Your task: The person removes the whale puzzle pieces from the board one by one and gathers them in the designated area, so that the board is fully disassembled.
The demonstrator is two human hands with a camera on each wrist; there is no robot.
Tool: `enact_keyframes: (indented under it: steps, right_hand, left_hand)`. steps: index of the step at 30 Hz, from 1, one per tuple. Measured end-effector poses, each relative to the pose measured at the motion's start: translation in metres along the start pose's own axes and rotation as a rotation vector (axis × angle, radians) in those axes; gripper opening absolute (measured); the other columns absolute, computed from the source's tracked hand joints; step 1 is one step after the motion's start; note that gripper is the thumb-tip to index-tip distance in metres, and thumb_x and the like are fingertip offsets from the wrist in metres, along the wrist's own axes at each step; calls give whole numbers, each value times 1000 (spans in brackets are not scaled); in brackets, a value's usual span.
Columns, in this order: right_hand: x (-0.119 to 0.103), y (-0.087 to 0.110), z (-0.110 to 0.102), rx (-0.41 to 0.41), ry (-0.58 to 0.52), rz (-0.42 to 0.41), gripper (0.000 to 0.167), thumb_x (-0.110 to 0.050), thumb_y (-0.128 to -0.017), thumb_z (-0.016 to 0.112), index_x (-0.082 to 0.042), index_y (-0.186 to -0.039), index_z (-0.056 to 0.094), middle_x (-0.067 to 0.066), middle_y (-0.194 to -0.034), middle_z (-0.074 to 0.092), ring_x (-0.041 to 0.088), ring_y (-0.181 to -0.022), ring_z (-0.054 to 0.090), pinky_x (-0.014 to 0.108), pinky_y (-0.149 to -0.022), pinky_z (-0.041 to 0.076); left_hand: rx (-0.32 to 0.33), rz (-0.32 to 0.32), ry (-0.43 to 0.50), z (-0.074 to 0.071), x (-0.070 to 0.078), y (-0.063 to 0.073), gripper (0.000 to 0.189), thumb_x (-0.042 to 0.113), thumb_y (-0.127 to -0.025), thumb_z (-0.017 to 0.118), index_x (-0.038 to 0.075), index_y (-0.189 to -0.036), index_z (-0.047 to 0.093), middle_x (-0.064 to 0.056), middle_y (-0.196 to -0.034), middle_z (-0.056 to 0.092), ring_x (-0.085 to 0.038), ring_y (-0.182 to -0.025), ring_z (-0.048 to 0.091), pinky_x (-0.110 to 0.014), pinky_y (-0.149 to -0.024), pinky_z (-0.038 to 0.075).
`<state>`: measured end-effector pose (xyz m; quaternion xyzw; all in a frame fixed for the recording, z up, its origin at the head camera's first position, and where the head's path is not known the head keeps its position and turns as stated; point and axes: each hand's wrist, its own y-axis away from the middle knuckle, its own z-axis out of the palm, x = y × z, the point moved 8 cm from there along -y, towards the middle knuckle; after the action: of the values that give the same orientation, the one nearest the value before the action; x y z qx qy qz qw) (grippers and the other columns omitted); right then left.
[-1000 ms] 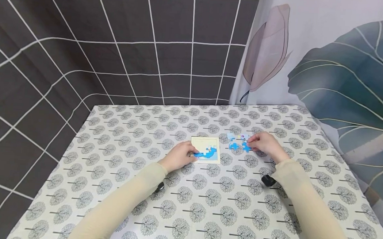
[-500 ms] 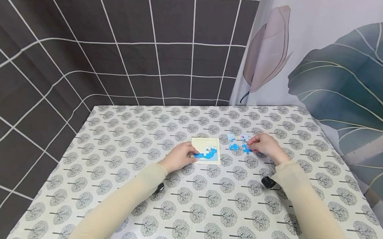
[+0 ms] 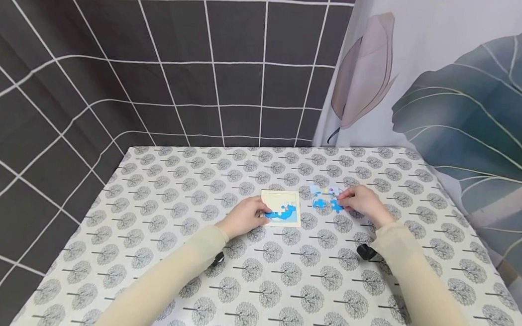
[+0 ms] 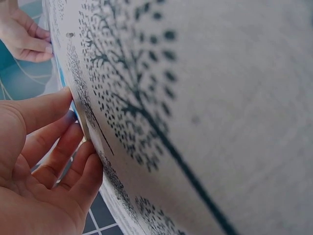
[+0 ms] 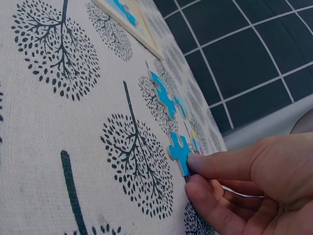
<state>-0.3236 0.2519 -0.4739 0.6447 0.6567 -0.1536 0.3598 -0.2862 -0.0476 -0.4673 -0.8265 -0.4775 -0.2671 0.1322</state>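
Note:
My left hand (image 3: pixel 244 218) holds the left side of a small cream puzzle tray (image 3: pixel 272 199), thumb and fingers at its edge. Blue puzzle pieces (image 3: pixel 284 215) fill the near part of the tray, and its far part is bare board. To the right, my right hand (image 3: pixel 364 203) pinches the edge of a blue jigsaw piece (image 5: pixel 180 154) between thumb and finger, close over the cloth. Beside that piece lies another blue piece (image 5: pixel 165 96). Behind them are pale blue pieces (image 3: pixel 315 190) with small coloured details, partly covered by the right fingers.
A white tablecloth (image 3: pixel 245 267) printed with grey trees covers the table. A dark curtain (image 3: pixel 234 81) with white grid lines hangs behind and at the left; a floral curtain (image 3: pixel 370 65) hangs at the right. Black wrist straps show under both sleeves.
The head view has tipped up slightly, so everything sits a little lower in it. Both hands, the tray and the pieces keep nearly the same places.

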Motion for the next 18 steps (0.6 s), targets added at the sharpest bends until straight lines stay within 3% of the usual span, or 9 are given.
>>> enact_keyframes:
  steps: [8,15,18]
  right_hand:
    - [2,0,1,0,-38,-3,30,-20,-94,70,1,-115,67,11,-101,71,21,-85,67,47,-91,52]
    - [1,-2,4,-3,-77,-16,28,-17,-96,68,4,-115,67,11,-98,70,19,-83,67,33,-80,59]
    - [-5,-4,3,15,-35,-31,28,-20,-97,68,1,-115,68,7,-94,70,17,-81,66,29,-77,57]
  left_hand:
    - [4,3,0,-1,2,3,29,19,-91,76,7,-117,73,-1,-106,67,-15,-92,57,-33,-90,51]
    - [-2,0,-2,0,1,4,30,18,-91,75,6,-118,73,-3,-114,68,-18,-102,60,-35,-99,49]
    - [0,13,2,0,2,3,30,18,-91,75,6,-118,73,-4,-114,68,-18,-104,61,-36,-100,49]
